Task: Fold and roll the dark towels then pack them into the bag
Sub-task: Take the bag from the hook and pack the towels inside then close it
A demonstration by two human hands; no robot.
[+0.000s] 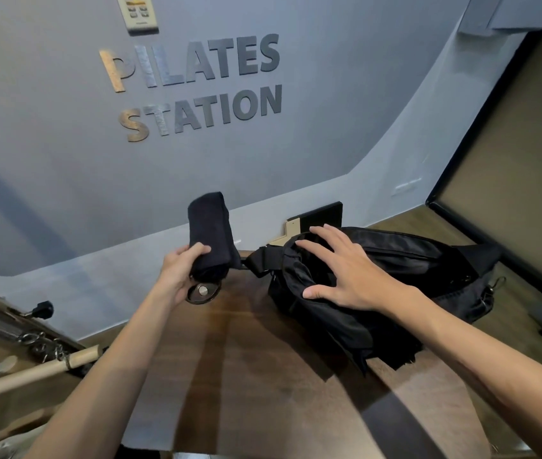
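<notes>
My left hand (pixel 179 270) grips the lower end of a rolled dark towel (pixel 210 231), holding it upright above the brown wooden table (pixel 230 359), just left of the bag. A black fabric bag (pixel 395 273) lies on the table at the right, its mouth gaping toward the left. My right hand (pixel 339 270) rests on the bag's top with fingers spread, the thumb on the near fabric edge and the fingertips at the far rim of the opening. I cannot see inside the bag.
A round metal fitting (pixel 203 290) sits on the table under the towel. A black board (pixel 321 216) leans on the grey wall behind the bag. A wooden bar with springs and rings (pixel 44 362) lies at the lower left. A dark-framed panel (pixel 511 160) stands at right.
</notes>
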